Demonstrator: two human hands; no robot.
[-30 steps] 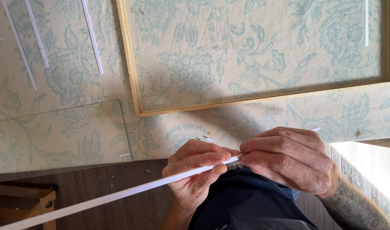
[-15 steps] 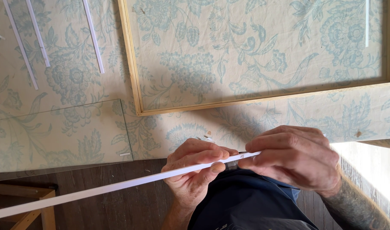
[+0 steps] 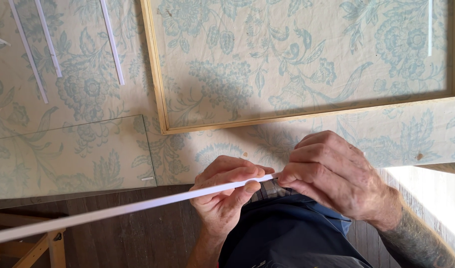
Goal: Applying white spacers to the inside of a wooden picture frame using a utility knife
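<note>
A long white strip point(image 3: 123, 208) lies nearly level in front of the person, its long axis running from the far left edge, low down, slightly upward to the right, where its end sits between the two hands below the table edge. The left hand point(image 3: 225, 198) has its thumb and fingers pinched on the strip, and the right hand point(image 3: 332, 173) has its fingertips closed on the strip's right end. Against the picture half a second ago, the strip reaches less far right and its free end hangs lower.
</note>
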